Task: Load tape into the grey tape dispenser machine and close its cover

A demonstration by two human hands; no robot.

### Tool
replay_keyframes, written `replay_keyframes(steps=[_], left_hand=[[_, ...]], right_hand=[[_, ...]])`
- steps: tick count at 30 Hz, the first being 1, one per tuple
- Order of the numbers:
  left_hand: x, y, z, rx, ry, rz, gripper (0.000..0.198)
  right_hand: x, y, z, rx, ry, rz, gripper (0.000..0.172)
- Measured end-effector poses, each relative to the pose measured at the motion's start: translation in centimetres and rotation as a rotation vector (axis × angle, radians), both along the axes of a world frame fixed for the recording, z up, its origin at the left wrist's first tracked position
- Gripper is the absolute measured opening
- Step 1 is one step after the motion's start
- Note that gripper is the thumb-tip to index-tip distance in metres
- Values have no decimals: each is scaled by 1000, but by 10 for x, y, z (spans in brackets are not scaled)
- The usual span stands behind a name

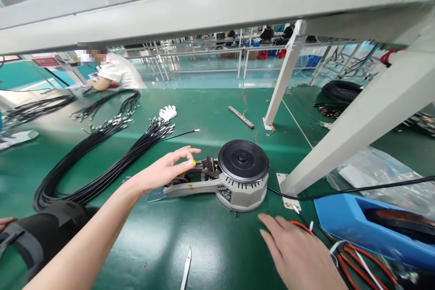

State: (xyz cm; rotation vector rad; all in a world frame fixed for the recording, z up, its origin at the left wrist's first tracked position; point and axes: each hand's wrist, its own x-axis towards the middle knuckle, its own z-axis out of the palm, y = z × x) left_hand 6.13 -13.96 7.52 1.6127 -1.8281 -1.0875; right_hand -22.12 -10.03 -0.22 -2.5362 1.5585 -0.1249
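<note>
Grey machine (243,194) | left hand (168,167) at it, grip unclear | right hand (295,244) near, grip loosely parted

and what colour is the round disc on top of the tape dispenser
The disc is black, clearest in the head view.

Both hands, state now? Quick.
Left hand: partly curled by the gray device, yellow bit at thumb tip; whether it's gripping can't be told.
Right hand: open, nothing visibly held.
</note>
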Motion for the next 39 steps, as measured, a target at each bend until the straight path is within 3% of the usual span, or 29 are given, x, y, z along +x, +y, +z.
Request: replay_keyframes(steps=[3, 6, 11, 16, 24, 27, 33, 39], left_hand=[[0, -1, -3, -76, -53, -25, 24], [0, 0, -5, -108, -50, -48, 24], [0, 1, -8, -121, -35, -68, 24], [-3, -1, -8, -166, -16, -93, 24], [-7, -1, -5, -179, -32, -136, 25], [-6, 0, -5, -180, -27, -137, 26], [-4, 2, -5, -157, -24, -116, 26], [-5, 9, -8, -182, -94, -10, 26]], right_hand=[[32, -5, 30, -165, -418, 112, 16], [68, -17, 52, -226, -606, 161, 12], [100, -39, 57, -281, -542, 219, 9], [107, -45, 55, -296, -547, 189, 8], [113, -46, 57, -317, -540, 185, 22], [113, -48, 56, -262, -624, 167, 18], [114, -57, 58, 55, -927, -8, 18], [116, -61, 66, 203, -1008, -118, 18]])
